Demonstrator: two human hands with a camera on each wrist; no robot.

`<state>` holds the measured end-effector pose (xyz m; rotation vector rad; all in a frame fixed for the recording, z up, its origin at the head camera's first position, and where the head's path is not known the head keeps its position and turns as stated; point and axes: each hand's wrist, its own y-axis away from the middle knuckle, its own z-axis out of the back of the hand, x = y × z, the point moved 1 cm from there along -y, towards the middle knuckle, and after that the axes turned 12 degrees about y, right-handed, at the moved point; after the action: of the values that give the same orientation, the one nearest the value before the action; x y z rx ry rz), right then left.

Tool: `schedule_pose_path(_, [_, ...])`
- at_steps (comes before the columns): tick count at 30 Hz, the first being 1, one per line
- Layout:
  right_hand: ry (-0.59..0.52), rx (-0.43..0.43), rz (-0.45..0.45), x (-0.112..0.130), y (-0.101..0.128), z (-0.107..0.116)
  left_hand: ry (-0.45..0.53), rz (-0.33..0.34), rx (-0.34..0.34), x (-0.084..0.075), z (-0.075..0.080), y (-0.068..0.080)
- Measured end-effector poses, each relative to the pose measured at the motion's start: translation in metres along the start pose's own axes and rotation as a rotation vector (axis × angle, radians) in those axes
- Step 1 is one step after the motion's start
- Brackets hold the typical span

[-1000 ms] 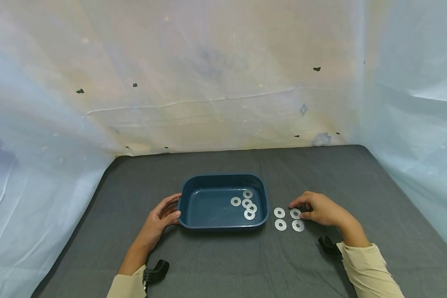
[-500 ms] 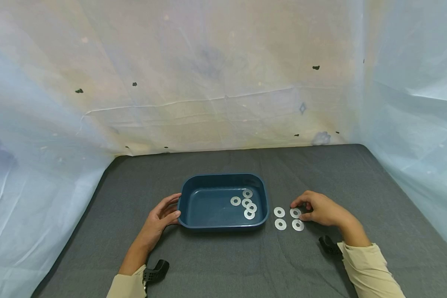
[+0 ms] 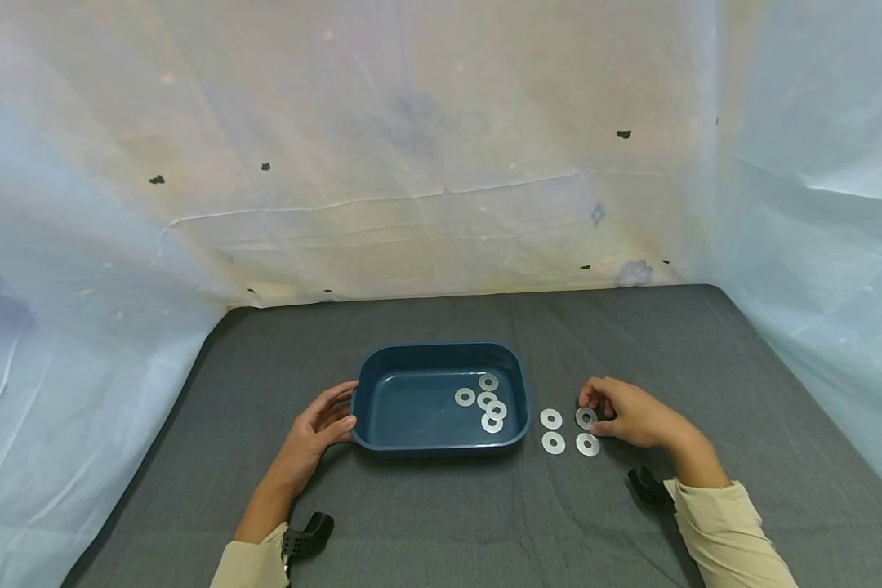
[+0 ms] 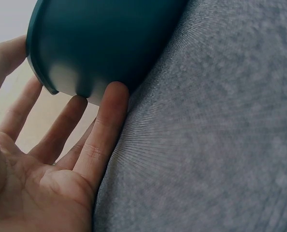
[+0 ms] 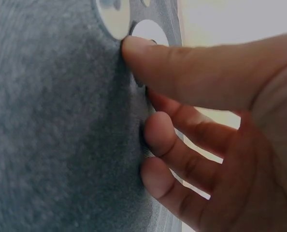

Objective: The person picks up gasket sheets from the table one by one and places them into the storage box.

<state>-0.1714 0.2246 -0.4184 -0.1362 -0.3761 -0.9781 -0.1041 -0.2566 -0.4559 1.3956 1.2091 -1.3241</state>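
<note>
A dark blue rectangular tray stands on the grey cloth in the head view, with several flat metal washers lying in its right part. My left hand rests its fingers against the tray's left end; in the left wrist view the extended fingers touch the end wall. To the right of the tray, several washers lie in two rows. Thumb and index finger of my right hand pinch the upper right washer by its edges, low over the cloth. Part of this washer hides behind the thumb in the right wrist view.
Just below the pinched washer lies another washer. Two more, an upper washer and a lower washer, lie close to the tray's right wall. Pale patterned sheeting rises behind the grey cloth and at both sides.
My right index finger has drawn in toward the thumb, and the upper right washer has shifted slightly right and back with the fingers. The left hand and the tray have stayed put.
</note>
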Motion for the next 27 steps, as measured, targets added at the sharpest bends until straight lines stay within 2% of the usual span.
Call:
schedule_pose_path(5, [-0.032, 0.002, -0.039, -0.0011, -0.0007, -0.0011, -0.006, -0.002, -0.001, 0.0, -0.0002, 0.0003])
schedule_pose_path(14, [-0.027, -0.008, -0.056, -0.0046, 0.0004, -0.0041, -0.003, -0.006, 0.008, 0.0021, 0.0007, -0.0008])
schedule_pose_path(27, [-0.047, 0.0, -0.031, -0.0027, 0.0005, -0.0042, -0.016, -0.013, 0.011, 0.0025, 0.0008, 0.0004])
